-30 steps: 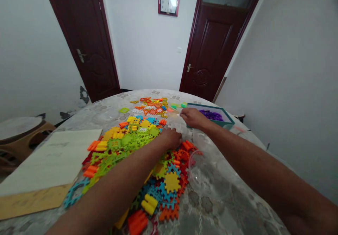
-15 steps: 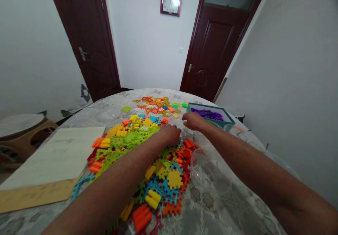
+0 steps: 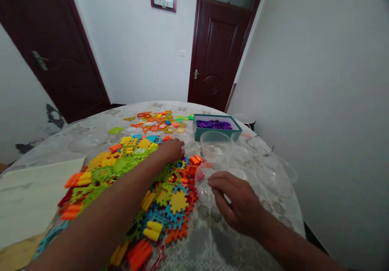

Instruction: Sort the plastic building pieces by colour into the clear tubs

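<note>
My left hand [image 3: 174, 149] reaches over a spread of colourful plastic gear and connector pieces [image 3: 121, 164], close to a clear round bowl [image 3: 189, 130]. Its fingers curl downward, and whatever they hold is hidden. My right hand [image 3: 237, 200] is over a nearer clear bowl [image 3: 203, 188], its thumb and fingertips slightly apart with nothing visible between them. A small pinkish-red piece [image 3: 200, 175] shows inside that bowl, just left of the fingertips. Blue, yellow, orange and red pieces, such as a yellow gear [image 3: 178, 202], lie between my two arms.
Several more clear bowls, one [image 3: 215, 143] among them, stand on the right of the table. Behind them is a teal box [image 3: 199, 133] with purple pieces [image 3: 214, 124]. Orange and yellow pieces [image 3: 153, 121] lie farther back. A pale board or paper [image 3: 36, 194] lies at left.
My right hand has come back from beside the teal box to the nearer bowl. My left hand stays over the pieces. The view has turned right, bringing more bowls into sight.
</note>
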`<state>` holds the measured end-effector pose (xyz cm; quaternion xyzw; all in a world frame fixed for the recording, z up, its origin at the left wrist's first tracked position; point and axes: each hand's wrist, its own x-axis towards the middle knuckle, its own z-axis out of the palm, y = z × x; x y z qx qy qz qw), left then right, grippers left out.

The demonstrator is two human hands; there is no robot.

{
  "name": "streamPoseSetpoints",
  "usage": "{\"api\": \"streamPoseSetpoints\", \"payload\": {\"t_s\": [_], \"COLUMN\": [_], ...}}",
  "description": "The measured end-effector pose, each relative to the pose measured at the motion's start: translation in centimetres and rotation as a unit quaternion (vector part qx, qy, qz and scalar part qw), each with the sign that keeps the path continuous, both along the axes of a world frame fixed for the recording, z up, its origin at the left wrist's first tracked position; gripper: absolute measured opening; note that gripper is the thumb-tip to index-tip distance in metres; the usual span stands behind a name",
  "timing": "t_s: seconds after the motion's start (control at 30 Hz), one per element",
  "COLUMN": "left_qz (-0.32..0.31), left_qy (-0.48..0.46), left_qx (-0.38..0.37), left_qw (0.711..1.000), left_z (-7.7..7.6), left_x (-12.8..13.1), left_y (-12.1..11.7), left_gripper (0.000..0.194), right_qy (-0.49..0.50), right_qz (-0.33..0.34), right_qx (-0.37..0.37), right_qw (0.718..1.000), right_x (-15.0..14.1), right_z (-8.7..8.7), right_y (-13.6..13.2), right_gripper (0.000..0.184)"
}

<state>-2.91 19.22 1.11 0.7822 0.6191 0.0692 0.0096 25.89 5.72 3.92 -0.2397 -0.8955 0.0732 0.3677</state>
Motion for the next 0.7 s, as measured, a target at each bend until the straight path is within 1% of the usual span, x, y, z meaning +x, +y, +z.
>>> {"api": "streamPoseSetpoints", "payload": {"t_s": [0.07, 0.1, 0.13, 0.17, 0.27, 0.4, 0.47, 0.53, 0.6, 0.7], "left_qz": [-0.013, -0.02, -0.027, -0.037, -0.061, -0.071, -0.061, -0.043, -0.03, -0.012], "left_qy": [0.009, 0.014, 0.018, 0.02, -0.008, -0.058, -0.087, -0.108, -0.118, -0.121], "left_qx": [0.005, 0.007, 0.015, 0.044, 0.129, 0.205, 0.232, 0.26, 0.275, 0.293], "left_qw": [1.0, 1.0, 0.999, 0.998, 0.99, 0.975, 0.967, 0.959, 0.954, 0.948], "left_z": [0.4, 0.5, 0.7, 0.8, 1.2, 1.4, 1.1, 0.5, -0.2, -1.4], "left_x": [-0.1, -0.3, -0.4, -0.6, -1.2, -1.4, -1.1, -0.5, 0.2, 0.8], "left_y": [-0.5, -1.0, -1.7, -2.5, -6.3, -13.3, -16.7, -19.4, -21.2, -22.4], "left_gripper": [0.043, 0.043, 0.043, 0.044, 0.045, 0.041, 0.038, 0.034, 0.032, 0.03], "right_qy": [0.004, 0.006, 0.009, 0.014, 0.032, 0.011, -0.007, -0.02, -0.027, -0.022], "right_qz": [-0.023, -0.044, -0.063, -0.081, -0.099, -0.089, -0.085, -0.073, -0.064, -0.074], "right_qx": [0.02, 0.036, 0.052, 0.066, 0.088, 0.109, 0.117, 0.12, 0.124, 0.127], "right_qw": [1.0, 0.998, 0.997, 0.994, 0.991, 0.99, 0.989, 0.99, 0.99, 0.989], "right_x": [0.3, 0.2, 0.2, 0.1, -0.3, -0.3, -0.2, -0.1, -0.1, -0.3], "right_z": [-2.4, -3.3, -4.0, -4.3, -4.3, -3.9, -4.2, -4.7, -5.4, -6.4], "right_y": [-1.4, -1.7, -1.8, -1.8, -1.5, -1.3, -1.5, -1.5, -1.4, -1.1], "right_gripper": [0.028, 0.029, 0.028, 0.027, 0.021, 0.013, 0.015, 0.019, 0.018, 0.013]}}
